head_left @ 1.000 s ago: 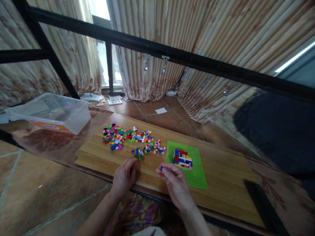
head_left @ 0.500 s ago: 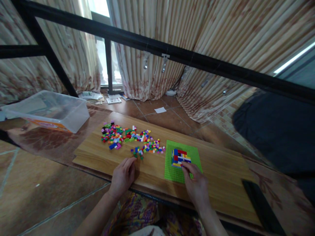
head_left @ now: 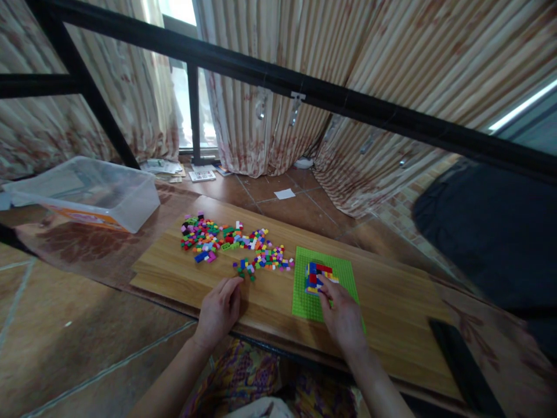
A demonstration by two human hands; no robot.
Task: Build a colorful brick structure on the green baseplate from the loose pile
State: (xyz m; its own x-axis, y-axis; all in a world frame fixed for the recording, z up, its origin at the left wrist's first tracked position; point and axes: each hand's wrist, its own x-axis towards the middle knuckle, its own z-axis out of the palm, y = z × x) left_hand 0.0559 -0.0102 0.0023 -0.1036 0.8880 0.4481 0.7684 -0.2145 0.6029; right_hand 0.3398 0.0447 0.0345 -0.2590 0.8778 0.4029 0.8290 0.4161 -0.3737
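A block build (head_left: 313, 277) of red, blue, yellow and white toy bricks stands on the green baseplate (head_left: 304, 306). My right hand (head_left: 343, 313) reaches over the build's near right part, thumb and fingertips closed together against it. Whatever is between those fingertips is hidden. On the board's near side rests my left hand (head_left: 220, 307), its fingers curled and pressed together, just below a few dark green bricks (head_left: 246, 273). I cannot make out anything in it. Many loose coloured bricks (head_left: 204, 235) lie spread to the left of the baseplate.
Everything lies on a long wooden board (head_left: 391, 313). A clear plastic bin (head_left: 139, 203) sits beyond its left end, and a black flat object (head_left: 463, 366) at its right end. A black metal rail (head_left: 243, 68) crosses in front of the curtains (head_left: 270, 133).
My right hand has shifted slightly up and left over the build, covering more of its near right part. The left hand keeps its place; the view has moved a little.
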